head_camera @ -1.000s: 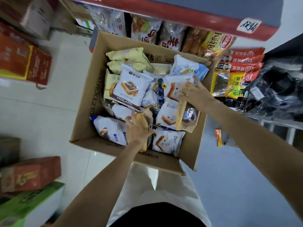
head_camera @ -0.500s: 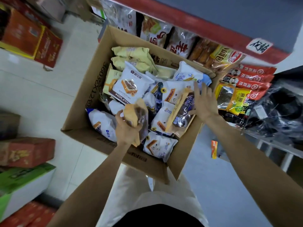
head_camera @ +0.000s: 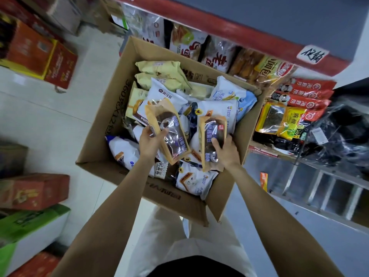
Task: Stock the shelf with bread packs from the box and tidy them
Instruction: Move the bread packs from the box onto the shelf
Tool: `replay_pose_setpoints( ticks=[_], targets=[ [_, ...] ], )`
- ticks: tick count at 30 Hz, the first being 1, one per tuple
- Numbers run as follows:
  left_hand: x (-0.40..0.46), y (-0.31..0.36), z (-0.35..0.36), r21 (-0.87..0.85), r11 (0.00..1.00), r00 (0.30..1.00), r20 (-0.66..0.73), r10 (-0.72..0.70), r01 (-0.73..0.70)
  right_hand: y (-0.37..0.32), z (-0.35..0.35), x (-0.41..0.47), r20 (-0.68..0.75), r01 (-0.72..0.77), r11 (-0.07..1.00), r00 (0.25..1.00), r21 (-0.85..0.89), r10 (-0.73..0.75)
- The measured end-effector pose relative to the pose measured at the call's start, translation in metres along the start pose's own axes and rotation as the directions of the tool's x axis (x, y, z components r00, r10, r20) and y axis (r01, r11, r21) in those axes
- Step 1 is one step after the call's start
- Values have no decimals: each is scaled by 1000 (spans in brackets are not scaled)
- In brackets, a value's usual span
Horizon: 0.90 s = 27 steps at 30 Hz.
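An open cardboard box [head_camera: 99, 124] on the floor holds several bread packs, white, blue and yellow. My left hand [head_camera: 148, 143] grips a tan pack with a clear window showing dark bread [head_camera: 169, 132], lifted above the box. My right hand [head_camera: 225, 151] grips a second tan windowed pack [head_camera: 212, 128], held upright beside the first. A white toast pack [head_camera: 191, 181] lies at the box's near corner. The red-edged shelf [head_camera: 239, 31] stands just beyond the box, its lower tier filled with bagged snacks.
Red and orange cartons [head_camera: 40, 54] are stacked at the upper left; red and green cartons [head_camera: 30, 204] sit at the lower left. Red and yellow snack packs [head_camera: 295, 108] and black plastic-wrapped goods [head_camera: 343, 132] fill the right shelf. A metal rack [head_camera: 327, 188] stands right.
Both hands have lifted tan windowed packs out of the box and turned them upright. The right hand shifted from the pack's top to gripping its lower part. The view moved closer.
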<state>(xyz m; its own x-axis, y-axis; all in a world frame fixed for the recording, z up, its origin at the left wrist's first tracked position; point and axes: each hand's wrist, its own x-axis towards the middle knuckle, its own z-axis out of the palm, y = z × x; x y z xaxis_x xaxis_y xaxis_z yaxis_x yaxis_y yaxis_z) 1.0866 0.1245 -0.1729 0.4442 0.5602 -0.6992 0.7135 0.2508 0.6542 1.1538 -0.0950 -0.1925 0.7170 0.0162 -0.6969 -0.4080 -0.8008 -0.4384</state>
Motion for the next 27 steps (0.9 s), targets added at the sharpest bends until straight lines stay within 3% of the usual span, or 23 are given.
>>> replay_pose_setpoints(
  ticks=[3,7,11,15,17,20,22,24,27],
  targets=[
    [1,5,-4,-94,996,999,38,10,-6,0,12,-2,64,12,998,998,59,-15],
    [-3,15,-13,-218,976,992,123,34,-7,-1,13,1,122,86,995,989,-47,-80],
    [-8,26,-28,-335,941,981,192,28,39,-4,4,-5,84,203,979,976,-27,-200],
    [-14,43,-49,-374,917,942,335,-4,137,-21,-16,-24,68,128,953,986,276,-152],
    [-20,53,-55,-391,902,910,414,-4,181,-30,-34,-39,66,96,881,988,462,-142],
    [-29,77,-62,-388,914,908,415,61,116,-45,-65,-72,-24,210,798,971,565,-239],
    [-38,97,-62,-325,944,931,325,163,-52,-52,-85,-93,-208,419,842,906,339,-368],
    [-50,118,-60,-209,937,927,197,320,-279,-60,-104,-108,-403,545,836,750,-71,-524],
    [-72,156,-57,-24,757,748,136,650,-653,-75,-135,-129,-523,512,663,411,-546,-747]
  ],
)
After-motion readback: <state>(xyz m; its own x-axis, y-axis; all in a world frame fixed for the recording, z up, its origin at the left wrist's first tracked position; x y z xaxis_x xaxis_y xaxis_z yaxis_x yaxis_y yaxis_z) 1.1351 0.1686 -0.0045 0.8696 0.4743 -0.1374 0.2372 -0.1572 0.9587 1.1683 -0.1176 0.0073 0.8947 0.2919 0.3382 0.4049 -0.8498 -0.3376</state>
